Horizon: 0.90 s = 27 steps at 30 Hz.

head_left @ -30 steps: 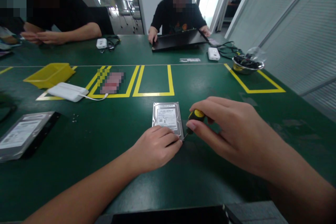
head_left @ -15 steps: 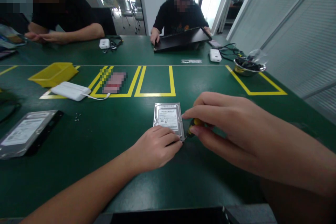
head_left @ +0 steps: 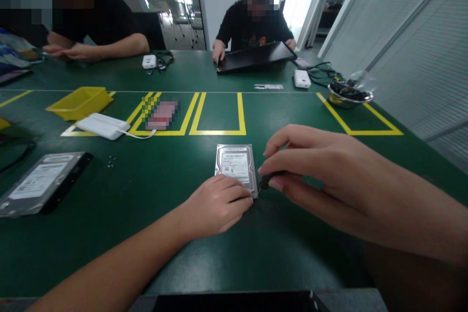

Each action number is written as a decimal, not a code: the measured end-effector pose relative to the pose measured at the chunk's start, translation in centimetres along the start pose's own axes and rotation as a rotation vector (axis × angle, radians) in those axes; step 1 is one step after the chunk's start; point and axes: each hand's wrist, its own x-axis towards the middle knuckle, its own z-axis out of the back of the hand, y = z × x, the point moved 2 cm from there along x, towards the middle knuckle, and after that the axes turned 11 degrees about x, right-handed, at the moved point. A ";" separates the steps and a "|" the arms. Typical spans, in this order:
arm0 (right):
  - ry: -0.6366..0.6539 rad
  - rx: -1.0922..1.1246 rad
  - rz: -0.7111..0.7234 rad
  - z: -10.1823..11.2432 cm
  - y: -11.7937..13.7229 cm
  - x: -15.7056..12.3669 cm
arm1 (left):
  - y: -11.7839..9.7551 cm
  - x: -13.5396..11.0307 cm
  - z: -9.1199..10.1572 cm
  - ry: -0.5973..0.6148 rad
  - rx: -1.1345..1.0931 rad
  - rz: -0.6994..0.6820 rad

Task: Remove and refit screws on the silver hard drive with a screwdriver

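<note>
A small silver hard drive (head_left: 236,162) with a white label lies flat on the green table. My left hand (head_left: 219,204) grips its near edge, fingers laid over the lower part of the label. At the drive's near right corner, my right hand (head_left: 307,165) pinches a short dark screwdriver (head_left: 266,181) between thumb and fingers. The screwdriver's thin tip meets the drive's right side; the exact contact spot is too small to make out. To the left rests a larger hard drive (head_left: 42,180), and several tiny screws (head_left: 110,161) are scattered beside it.
A yellow bin (head_left: 81,102), a white power bank (head_left: 103,126) and a phone (head_left: 163,115) lie beyond the drives. A metal bowl (head_left: 350,97) of dark parts stands at the far right. Across the table, one person holds a dark panel (head_left: 256,58); another sits left.
My right fingers have shifted on the screwdriver, whose yellow part no longer shows. The left hand still holds the small drive, and the whole view has moved slightly.
</note>
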 end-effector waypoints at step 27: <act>0.054 0.053 0.089 0.2 -0.4 -0.1 | 0.1 0.1 0.2 0.029 -0.040 0.004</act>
